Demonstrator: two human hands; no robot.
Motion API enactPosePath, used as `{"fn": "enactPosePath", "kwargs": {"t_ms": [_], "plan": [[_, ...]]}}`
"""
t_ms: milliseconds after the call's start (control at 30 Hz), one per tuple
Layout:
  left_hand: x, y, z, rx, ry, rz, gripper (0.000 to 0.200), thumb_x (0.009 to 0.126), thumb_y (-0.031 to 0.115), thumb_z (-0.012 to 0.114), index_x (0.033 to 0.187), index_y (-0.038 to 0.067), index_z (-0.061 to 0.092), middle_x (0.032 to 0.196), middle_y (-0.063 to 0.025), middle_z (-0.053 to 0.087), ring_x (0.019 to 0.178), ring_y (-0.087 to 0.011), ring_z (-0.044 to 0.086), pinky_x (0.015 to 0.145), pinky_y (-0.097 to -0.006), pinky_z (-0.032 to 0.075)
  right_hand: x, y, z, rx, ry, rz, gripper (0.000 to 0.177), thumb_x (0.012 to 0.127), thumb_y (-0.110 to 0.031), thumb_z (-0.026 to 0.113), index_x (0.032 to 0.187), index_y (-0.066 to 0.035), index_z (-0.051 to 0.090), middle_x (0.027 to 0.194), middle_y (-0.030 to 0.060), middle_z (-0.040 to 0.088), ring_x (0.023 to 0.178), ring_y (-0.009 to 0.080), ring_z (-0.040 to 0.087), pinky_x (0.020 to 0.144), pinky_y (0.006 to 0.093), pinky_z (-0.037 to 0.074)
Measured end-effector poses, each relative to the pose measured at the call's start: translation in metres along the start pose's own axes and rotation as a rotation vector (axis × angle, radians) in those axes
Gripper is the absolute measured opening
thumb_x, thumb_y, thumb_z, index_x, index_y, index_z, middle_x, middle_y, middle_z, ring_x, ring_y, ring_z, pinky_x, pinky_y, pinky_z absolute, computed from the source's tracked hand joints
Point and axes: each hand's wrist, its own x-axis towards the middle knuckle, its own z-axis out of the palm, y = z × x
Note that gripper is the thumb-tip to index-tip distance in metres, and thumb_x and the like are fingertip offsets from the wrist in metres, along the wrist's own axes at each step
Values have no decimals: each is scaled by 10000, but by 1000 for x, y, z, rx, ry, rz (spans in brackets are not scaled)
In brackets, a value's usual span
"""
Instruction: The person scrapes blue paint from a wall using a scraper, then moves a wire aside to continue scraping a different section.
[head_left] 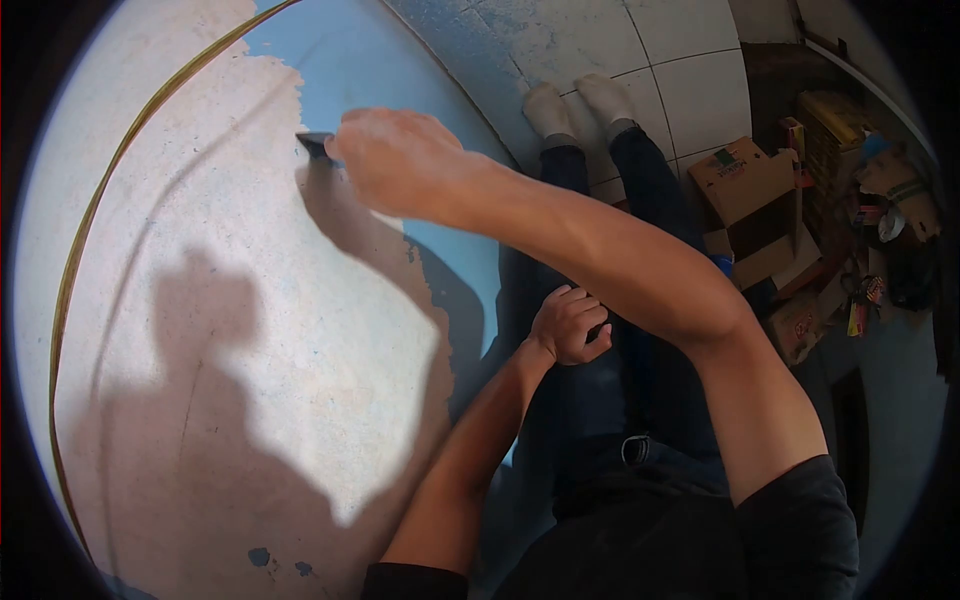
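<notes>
My right hand [400, 160] is closed around a scraper; its dark blade [316, 143] lies against the wall where blue paint meets the bare pale surface. The fingers hide the scraper's handle. Blue paint [360, 60] covers the wall above and to the right of the blade, with a ragged border. Left of that border spreads the whitish wall surface [330, 340], crossed by shadows of my head and arm. My left hand [572, 326] is curled into a loose fist in front of my dark trousers, with nothing visible in it and off the wall.
A thin yellow-brown strip or cable [95, 205] curves along the wall at the left. My feet in socks [548, 108] stand on the tiled floor [690, 95]. Open cardboard boxes [745, 180] and piled odds and ends [885, 215] sit at the right.
</notes>
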Motion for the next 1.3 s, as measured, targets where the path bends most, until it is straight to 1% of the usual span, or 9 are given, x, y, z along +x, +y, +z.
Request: {"fn": "enactPosePath", "kwargs": {"t_ms": [167, 367, 433, 500, 667, 867, 967, 1133, 1300], "plan": [[8, 5, 9, -70, 245, 81, 233, 806, 306, 627, 700, 100, 612, 782, -58, 618, 809, -262, 597, 735, -400, 444, -23, -20, -4, -19, -20, 59, 287, 945, -56, 545, 1147, 30, 729, 1064, 210, 676, 930, 421, 710, 804, 489, 591], [1, 2, 5, 3, 124, 36, 260, 805, 327, 634, 670, 109, 595, 706, -60, 572, 730, -261, 544, 703, -402, 423, 3, -8, -12, -17, -68, 32, 269, 946, -63, 534, 1109, 14, 734, 1070, 208, 680, 926, 420, 714, 808, 496, 591], [12, 10, 5, -20, 328, 113, 260, 804, 320, 637, 658, 110, 591, 673, -57, 545, 699, -258, 519, 688, -400, 412, -20, -23, -8, -9, -30, 14, 273, 933, -53, 537, 1110, 7, 736, 1059, 208, 682, 936, 417, 715, 815, 496, 590], [13, 10, 6, -16, 307, 104, 234, 804, 314, 641, 695, 108, 621, 702, -64, 566, 725, -264, 535, 708, -406, 424, -24, -26, -10, -15, -26, 4, 281, 930, -49, 536, 1124, 3, 733, 1054, 205, 682, 942, 414, 715, 818, 496, 589], [-2, 1, 1, -18, -115, -65, 240, 809, 306, 655, 903, 102, 739, 945, -99, 704, 967, -306, 648, 886, -441, 484, -13, -11, -18, -59, -13, -44, 295, 951, -51, 526, 1174, 5, 711, 1066, 198, 671, 932, 403, 721, 801, 499, 591], [7, 19, 1, 80, 436, 19, 238, 807, 295, 643, 903, 102, 743, 953, -91, 722, 993, -306, 666, 943, -448, 480, -58, -25, 7, 86, 31, 102, 242, 926, -51, 528, 984, 75, 726, 1058, 233, 688, 980, 409, 713, 853, 492, 579], [-1, 7, 3, -108, 63, -24, 268, 821, 298, 629, 954, 94, 739, 995, -107, 724, 1036, -311, 662, 973, -455, 479, -28, -4, 7, -56, 4, 99, 344, 972, -29, 503, 1251, -20, 703, 1072, 195, 664, 881, 405, 717, 756, 493, 590], [-1, 2, 10, -25, 139, 22, 286, 832, 312, 625, 991, 111, 752, 1015, -104, 733, 1060, -310, 665, 986, -445, 481, -31, -9, 8, -20, -40, 99, 278, 1029, -91, 496, 1176, 0, 714, 1078, 197, 655, 899, 394, 712, 787, 479, 585], [-2, 3, 11, -146, 117, -30, 309, 831, 315, 639, 1025, 113, 769, 1061, -96, 745, 1086, -305, 672, 1018, -428, 478, -27, 1, 11, 36, -17, 158, 321, 993, -52, 518, 1260, -3, 691, 1121, 177, 641, 946, 389, 707, 853, 483, 575]]}}
